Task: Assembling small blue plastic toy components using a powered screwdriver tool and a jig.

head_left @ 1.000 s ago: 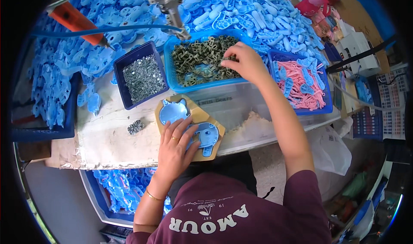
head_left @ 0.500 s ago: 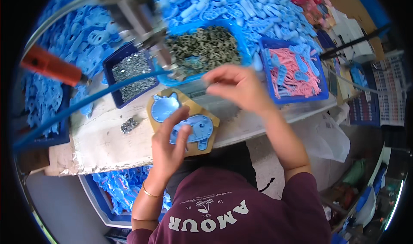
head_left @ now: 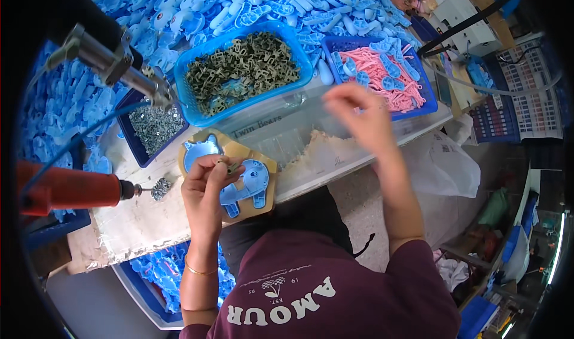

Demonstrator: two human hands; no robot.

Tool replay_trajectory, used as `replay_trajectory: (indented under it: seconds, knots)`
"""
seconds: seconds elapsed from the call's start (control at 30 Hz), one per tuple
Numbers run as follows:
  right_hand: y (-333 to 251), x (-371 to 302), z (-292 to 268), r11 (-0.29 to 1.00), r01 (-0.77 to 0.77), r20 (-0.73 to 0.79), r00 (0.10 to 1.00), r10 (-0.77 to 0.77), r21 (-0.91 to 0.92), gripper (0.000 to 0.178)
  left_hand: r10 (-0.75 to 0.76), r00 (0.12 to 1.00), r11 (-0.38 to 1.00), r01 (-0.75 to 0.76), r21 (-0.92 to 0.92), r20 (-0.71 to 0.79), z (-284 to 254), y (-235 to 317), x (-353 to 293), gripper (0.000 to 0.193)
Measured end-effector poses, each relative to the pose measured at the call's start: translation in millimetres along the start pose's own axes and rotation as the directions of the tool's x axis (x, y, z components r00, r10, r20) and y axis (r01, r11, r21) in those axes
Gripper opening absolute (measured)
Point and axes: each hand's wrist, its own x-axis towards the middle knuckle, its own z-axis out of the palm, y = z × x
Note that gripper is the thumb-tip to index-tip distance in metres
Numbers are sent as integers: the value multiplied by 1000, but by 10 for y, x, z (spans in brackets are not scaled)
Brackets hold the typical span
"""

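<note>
My left hand (head_left: 204, 186) pinches a small olive-grey clip-like part (head_left: 232, 167) between thumb and fingers. It is over a yellowish fixture block (head_left: 267, 202) that carries two light blue toy shells: a round eared shell (head_left: 200, 151), partly behind the hand, and an animal-body shell (head_left: 256, 176) with short legs. My right hand (head_left: 359, 114) is raised beside the near left corner of a dark blue basket (head_left: 431, 104) of pink strips and light blue pieces. Motion smears its fingers, so whether they hold anything does not show.
A bright blue basket (head_left: 179, 78) holds many olive-grey parts. Left of it, screws fill a dark blue bin (head_left: 143, 159). A red electric screwdriver (head_left: 72, 187) points at a small screw pile (head_left: 161, 189). A metal tool head (head_left: 113, 67) hangs at upper left. Light blue shells (head_left: 239, 4) are heaped behind.
My left hand now grips the small olive-grey part. My right hand remains raised, now nearer the pink-strip basket. The view has shifted, and the red screwdriver appears lower, its tip by the screw pile.
</note>
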Motion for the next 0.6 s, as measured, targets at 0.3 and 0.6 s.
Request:
replay_trajectory:
  seconds: [0.3,0.6]
  knots:
    - [1081,263,-844,849,-116,-152,987,43,-516,24,29,999,999,-30,34,43,72,28,-83,20]
    - [1043,361,-752,832,-218,-155,975,160,-511,31,52,998,994,-56,99,41,3,25,-112,22]
